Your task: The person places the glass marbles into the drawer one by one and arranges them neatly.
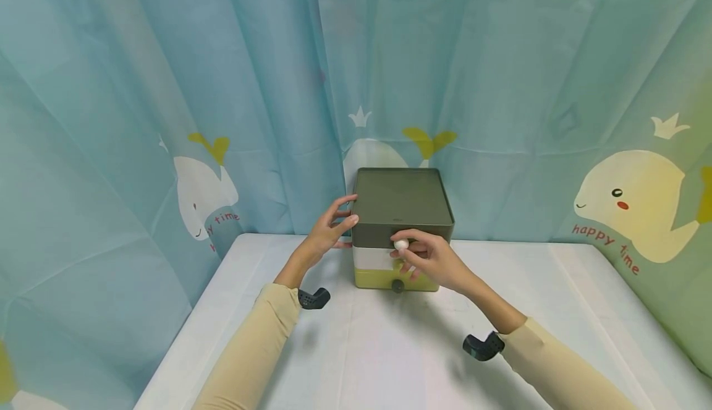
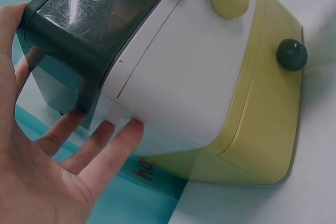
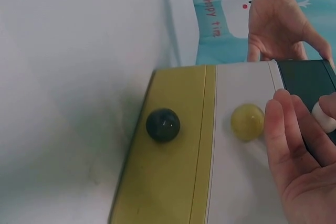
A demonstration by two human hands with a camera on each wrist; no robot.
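Observation:
A small three-tier drawer box [image 1: 405, 196] stands on the table, with a dark green top tier, a white middle tier and a yellow bottom tier. My right hand [image 1: 436, 261] pinches the round white knob [image 1: 401, 245] on the top drawer between thumb and index finger. Its other fingers extend near the yellow knob [image 3: 248, 122] of the white drawer. With spread fingers, my left hand [image 2: 58, 177] rests against the box's left side, across the dark and white tiers. The bottom drawer carries a dark knob [image 2: 292, 54]. All the drawers look closed.
The box sits at the back of a white-covered table [image 1: 361, 360]. Close behind hangs a light blue curtain [image 1: 267, 88] printed with whales, which also runs along both sides. A black wrist device [image 1: 484, 347] is on the right forearm, another [image 1: 314, 298] on the left.

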